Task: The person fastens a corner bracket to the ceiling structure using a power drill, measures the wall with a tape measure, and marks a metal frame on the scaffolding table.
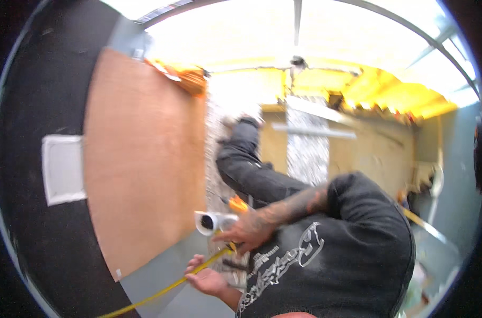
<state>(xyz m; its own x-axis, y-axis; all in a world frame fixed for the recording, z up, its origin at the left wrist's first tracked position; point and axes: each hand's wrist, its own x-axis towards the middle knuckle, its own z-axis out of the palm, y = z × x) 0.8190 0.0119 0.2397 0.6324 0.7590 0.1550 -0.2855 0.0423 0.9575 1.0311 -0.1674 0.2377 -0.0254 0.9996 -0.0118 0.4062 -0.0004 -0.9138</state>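
Observation:
My left hand (209, 278) is low in the view, its fingers loosely curled around a yellow measuring tape blade (161, 286) that runs off to the lower left. Higher and to its right, my right hand (246, 230), on a tattooed forearm, has its fingers on the tape's upper end, beside a white plastic pipe fitting (204, 222) with a dark round opening. An orange object (238, 203) sits just beyond that hand. My dark-clad body and a bent leg fill the middle and lower right; motion blurs the hands.
A large plywood panel (140, 159) and a white square plate (62, 169) are on the left. Beyond my leg are silver foil strips (307, 153), a pale bar (339, 134) and tan boards (373, 164). Yellow sheeting (384, 87) and bright framework line the top.

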